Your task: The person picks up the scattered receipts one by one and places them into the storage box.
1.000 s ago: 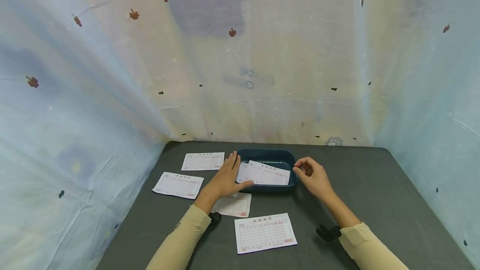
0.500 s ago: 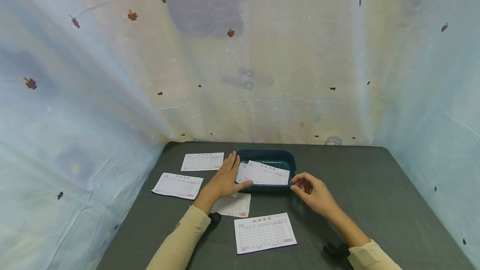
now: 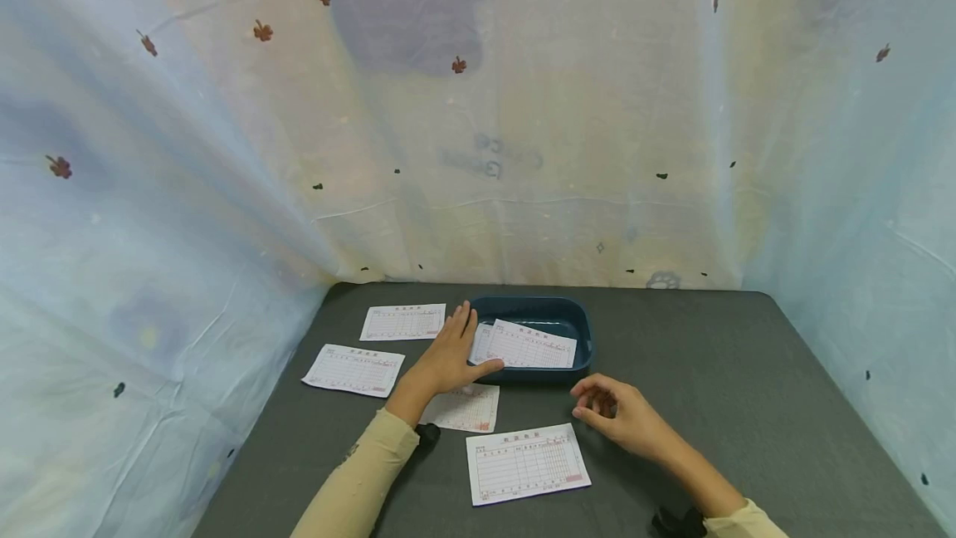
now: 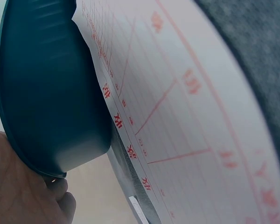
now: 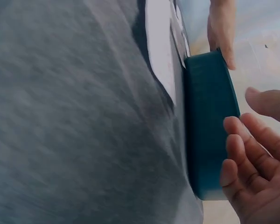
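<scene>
A dark teal tray (image 3: 538,310) sits at the table's back, with overlapping printed receipt slips (image 3: 532,345) inside. My left hand (image 3: 448,359) rests on its left end, fingers stretched out and thumb along the front rim. In the left wrist view, the palm (image 4: 14,186) meets the tray's rim. Under my left forearm lies another receipt slip (image 3: 470,408), partly hidden. My right hand (image 3: 626,420) hovers in front of the tray's right corner with loosely bent fingers and nothing in them. The right wrist view shows its thumb apart from the fingers (image 5: 254,163).
A thicker-looking receipt pad or slip (image 3: 527,465) lies nearest the front. Two more slips, one farther back (image 3: 403,322) and one at the left (image 3: 353,369), lie on the dark grey table (image 3: 717,372). A patterned curtain (image 3: 568,123) hangs behind and at both sides.
My right hand has drawn back from the tray's right end toward the front. My left hand, the tray and the slips stay put; the view has shifted very slightly.
</scene>
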